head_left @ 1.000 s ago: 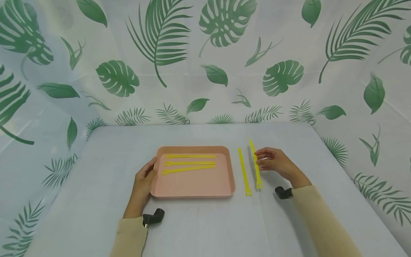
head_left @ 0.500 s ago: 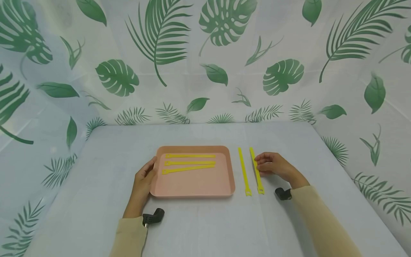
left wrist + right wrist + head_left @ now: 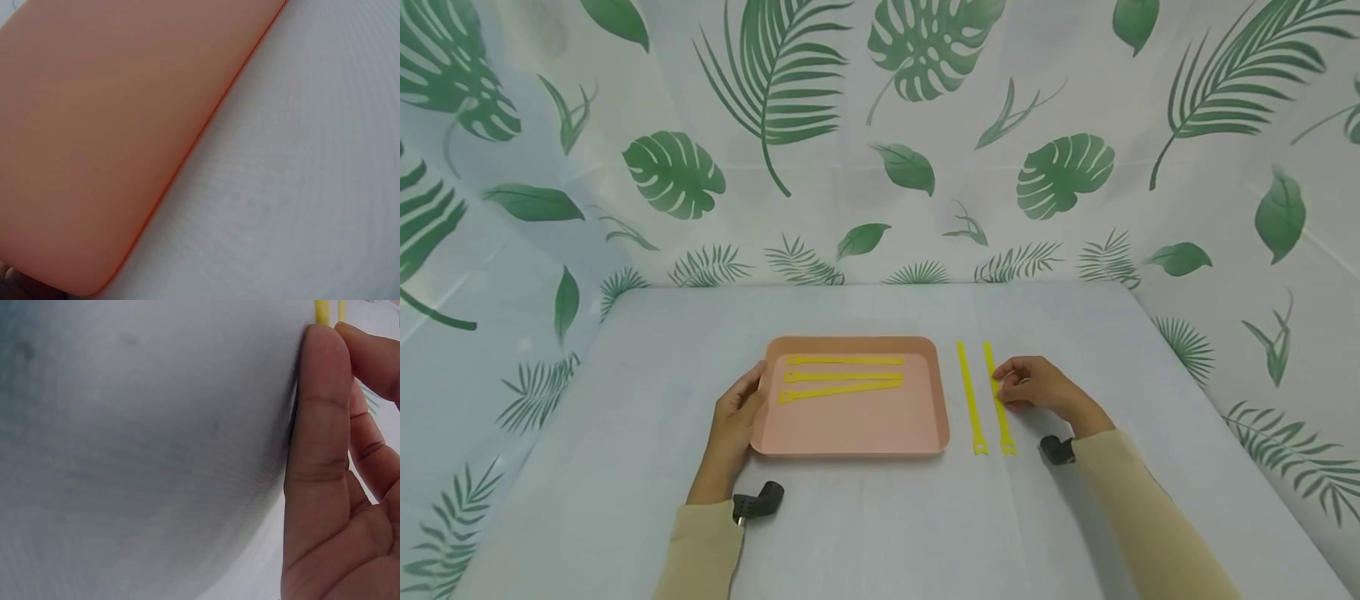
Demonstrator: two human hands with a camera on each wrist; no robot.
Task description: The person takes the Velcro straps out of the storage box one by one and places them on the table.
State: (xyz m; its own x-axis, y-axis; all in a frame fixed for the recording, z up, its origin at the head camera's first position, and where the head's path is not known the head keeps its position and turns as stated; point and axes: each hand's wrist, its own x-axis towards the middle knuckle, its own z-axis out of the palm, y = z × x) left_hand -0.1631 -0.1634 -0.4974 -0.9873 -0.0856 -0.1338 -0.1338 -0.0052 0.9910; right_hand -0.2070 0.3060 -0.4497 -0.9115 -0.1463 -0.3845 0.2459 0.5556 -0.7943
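Observation:
My left hand [image 3: 739, 415] grips the left rim of a shallow pink tray [image 3: 850, 433], thumb on the near side. Up close, the left wrist view shows the tray's outer wall [image 3: 112, 144]. Inside lie three yellow hook-and-loop cable ties, roughly crosswise, among them the lowest cable tie [image 3: 842, 390]. Right of the tray, another yellow cable tie [image 3: 970, 396] lies lengthwise on the table. Beside it and nearly parallel is a further cable tie [image 3: 1004, 425], pinched around its middle by my right hand [image 3: 1036, 387]. The right wrist view shows thumb and index fingertips close together at the yellow strip [image 3: 322, 311].
A white cloth covers the table [image 3: 880, 533]. Leaf-printed sheeting [image 3: 820, 167] stands along the back and both sides. Each wrist carries a small black camera, the left camera [image 3: 760, 500] near the tray's front left corner.
The right-hand cable tie has come down from a raised, tilted position to lie flat beside the other one. My right hand lowered with it. The left hand stays on the tray.

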